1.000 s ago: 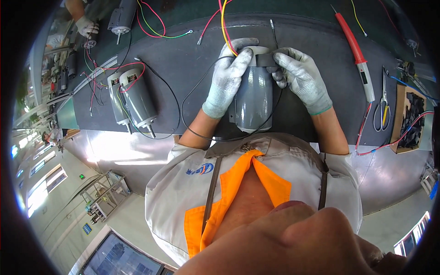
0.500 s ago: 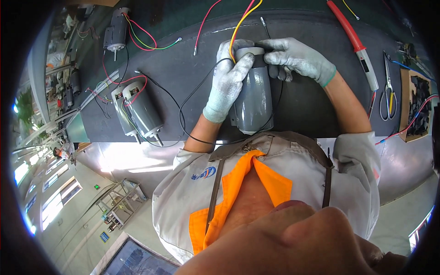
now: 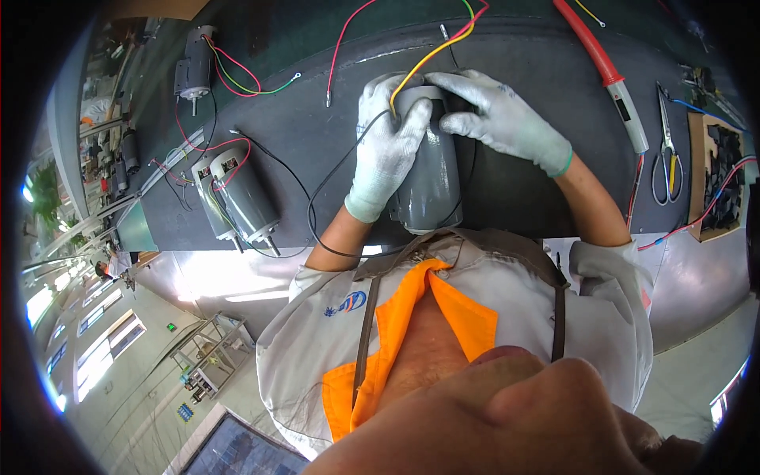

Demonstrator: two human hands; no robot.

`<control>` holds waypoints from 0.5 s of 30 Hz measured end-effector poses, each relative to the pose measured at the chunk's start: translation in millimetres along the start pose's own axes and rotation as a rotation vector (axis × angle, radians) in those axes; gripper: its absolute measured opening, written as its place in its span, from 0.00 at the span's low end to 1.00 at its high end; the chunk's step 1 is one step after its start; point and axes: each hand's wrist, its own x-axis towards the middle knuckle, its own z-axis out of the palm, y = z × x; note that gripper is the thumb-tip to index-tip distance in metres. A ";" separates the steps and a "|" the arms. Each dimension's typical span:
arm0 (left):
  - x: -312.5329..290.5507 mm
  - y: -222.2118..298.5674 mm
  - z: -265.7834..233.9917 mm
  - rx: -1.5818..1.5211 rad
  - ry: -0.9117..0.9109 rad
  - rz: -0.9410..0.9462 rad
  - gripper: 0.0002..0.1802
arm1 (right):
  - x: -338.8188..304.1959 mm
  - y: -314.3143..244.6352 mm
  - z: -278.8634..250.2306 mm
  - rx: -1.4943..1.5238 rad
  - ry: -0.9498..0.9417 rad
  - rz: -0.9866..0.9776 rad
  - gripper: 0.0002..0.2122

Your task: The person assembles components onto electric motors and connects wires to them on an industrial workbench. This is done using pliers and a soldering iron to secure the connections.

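Note:
A grey cylindrical electric motor [image 3: 431, 182] lies in front of me near the bench edge, its lighter end cap pointing away. My left hand [image 3: 384, 142], in a whitish work glove, wraps round the motor's far left side, thumb on top. My gloved right hand [image 3: 503, 119] closes on the far right side of the same motor, fingers curved over its end and thumb against its flank. A yellow wire [image 3: 431, 59] and a red one rise from the far end. A black lead [image 3: 323, 186] loops out past my left wrist. My fingertips behind the end cap are hidden.
Two grey motors [image 3: 249, 198] with thin wires lie to the left, a smaller motor [image 3: 194, 71] behind them. On the right are a red-and-silver hand tool [image 3: 613, 87], scissors [image 3: 667, 154] and a cardboard box [image 3: 697, 178] of black parts. Loose wires cross the bench.
My right hand has moved in closer round the motor's far end, its lower fingers no longer showing beside it. The yellow and red wires have swung to the right.

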 end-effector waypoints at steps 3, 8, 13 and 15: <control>-5.8 -3.8 1.8 -0.066 -0.023 -0.010 0.26 | -7.9 -5.6 10.8 -0.030 0.082 -0.067 0.29; -2.2 5.7 7.1 0.054 -0.032 -0.027 0.22 | -7.7 -13.8 51.3 -0.085 0.473 -0.022 0.16; 6.9 17.3 17.7 0.319 0.015 0.086 0.25 | -7.4 -9.0 24.9 -0.114 0.333 0.085 0.15; 12.3 41.6 30.3 0.398 -0.045 0.142 0.28 | -41.6 -6.6 -5.7 -0.430 0.571 -0.080 0.14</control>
